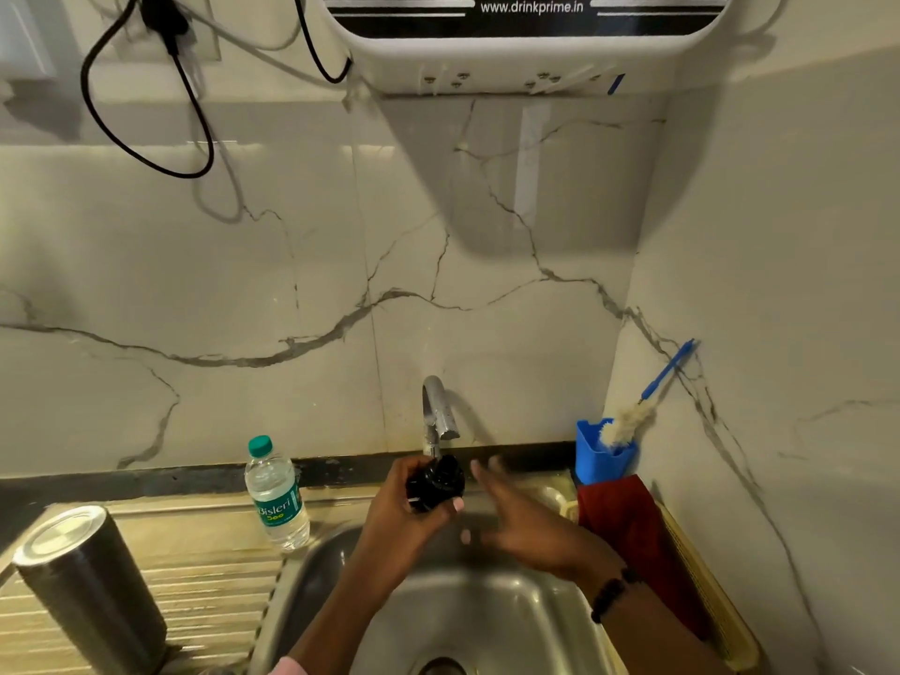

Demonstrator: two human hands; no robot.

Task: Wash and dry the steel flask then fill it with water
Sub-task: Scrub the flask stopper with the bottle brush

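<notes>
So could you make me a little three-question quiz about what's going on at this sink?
1. True or false: the steel flask stands upside down on the draining board, left of the sink.
2. Which hand holds the black lid under the tap? A) left hand B) right hand
3. Fill in: the bottle brush rests in a ___ holder.

Key: 1 true; 2 A; 3 blue.
</notes>
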